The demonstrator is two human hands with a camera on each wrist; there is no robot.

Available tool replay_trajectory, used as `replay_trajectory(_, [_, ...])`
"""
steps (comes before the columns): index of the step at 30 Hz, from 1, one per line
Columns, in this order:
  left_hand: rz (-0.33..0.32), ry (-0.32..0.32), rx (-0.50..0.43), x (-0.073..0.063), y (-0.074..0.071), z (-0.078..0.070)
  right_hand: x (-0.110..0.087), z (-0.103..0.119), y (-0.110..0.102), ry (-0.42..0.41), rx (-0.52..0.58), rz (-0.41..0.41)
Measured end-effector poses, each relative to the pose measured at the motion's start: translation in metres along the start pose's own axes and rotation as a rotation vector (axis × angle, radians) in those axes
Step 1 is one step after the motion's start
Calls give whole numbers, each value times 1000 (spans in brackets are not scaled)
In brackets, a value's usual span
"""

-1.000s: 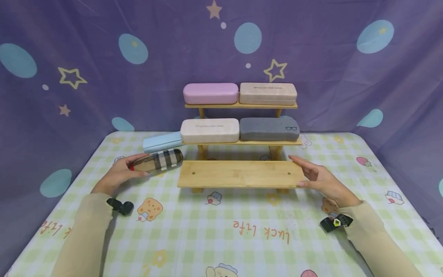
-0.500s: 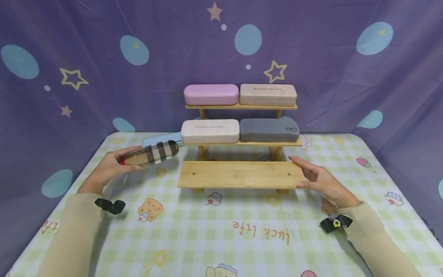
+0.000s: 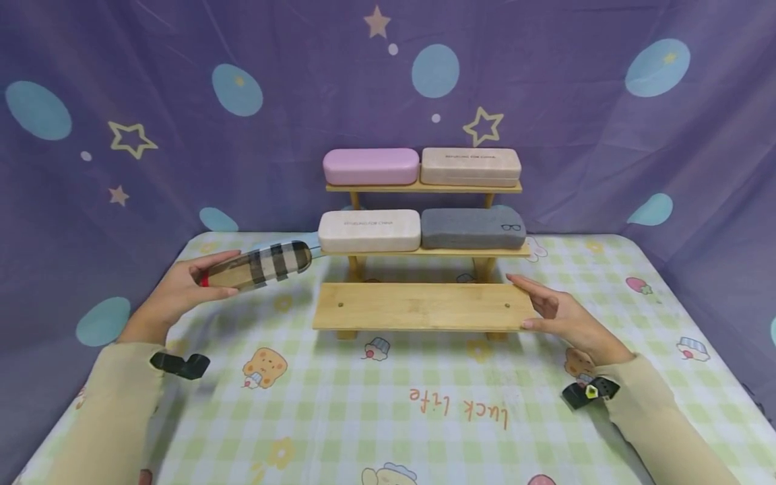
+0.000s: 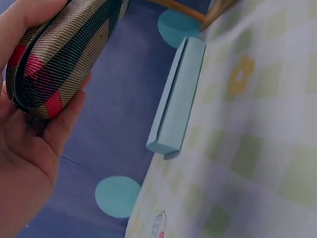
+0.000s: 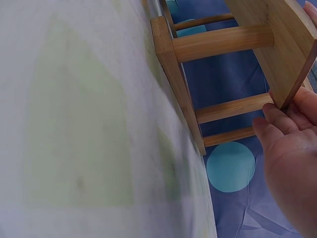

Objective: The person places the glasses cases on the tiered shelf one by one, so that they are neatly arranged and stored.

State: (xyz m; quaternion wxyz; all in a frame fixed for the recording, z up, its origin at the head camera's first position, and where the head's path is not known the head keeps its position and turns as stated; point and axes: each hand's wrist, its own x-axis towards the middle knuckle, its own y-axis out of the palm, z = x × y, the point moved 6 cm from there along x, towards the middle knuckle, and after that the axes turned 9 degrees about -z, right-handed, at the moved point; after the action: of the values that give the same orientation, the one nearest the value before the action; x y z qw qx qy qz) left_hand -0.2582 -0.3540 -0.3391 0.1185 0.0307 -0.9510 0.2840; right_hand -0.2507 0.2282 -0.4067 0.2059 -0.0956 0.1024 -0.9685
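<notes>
My left hand (image 3: 176,294) grips a plaid glasses case (image 3: 261,266) by its left end. The case is tan, black and white with red marks, and it hangs tilted above the table. In the left wrist view the fingers and thumb wrap around the plaid case (image 4: 64,54). On the right, my right hand (image 3: 566,316) holds the end of the lowest shelf of a three-tier wooden display rack (image 3: 424,306). The right wrist view shows fingertips (image 5: 277,119) curled at the underside of the shelf board (image 5: 287,59).
A pink glasses case (image 3: 371,167) and a beige one (image 3: 471,167) stand on the top shelf. The middle shelf bears a cream case (image 3: 369,230) and a grey case (image 3: 473,228). A light blue case (image 4: 178,96) lies on the checked tablecloth (image 3: 327,411), behind the plaid one.
My left hand has lifted the plaid glasses case off the tablecloth and drawn it up and to the left. The right hand has stayed at the shelf end.
</notes>
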Motion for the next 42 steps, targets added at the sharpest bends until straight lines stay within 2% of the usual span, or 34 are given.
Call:
replay_trajectory(3, [3, 51, -20, -2, 3, -11, -1, 0, 0, -2, 1, -2])
replay_trajectory(7, [41, 137, -90, -3, 9, -26, -1, -1, 0, -2, 7, 0])
replay_trajectory(10, [61, 170, -134, -4, 11, -33, -1, -1, -1, -4, 7, -2])
replay_trajectory(20, [113, 197, -280, -7, 17, -48, 0, 2, 0, -24, 3, -5])
replay_trajectory(24, [126, 225, -279, -7, 24, -57, 1, 2, 0, -20, 4, -4])
replay_trajectory(33, [165, 220, -274, -9, 41, -72, 1, 3, -1, -1, -13, -8])
replay_trajectory(42, [208, 230, -220, -9, 68, -84, 1, 3, -1, -5, -1, -8])
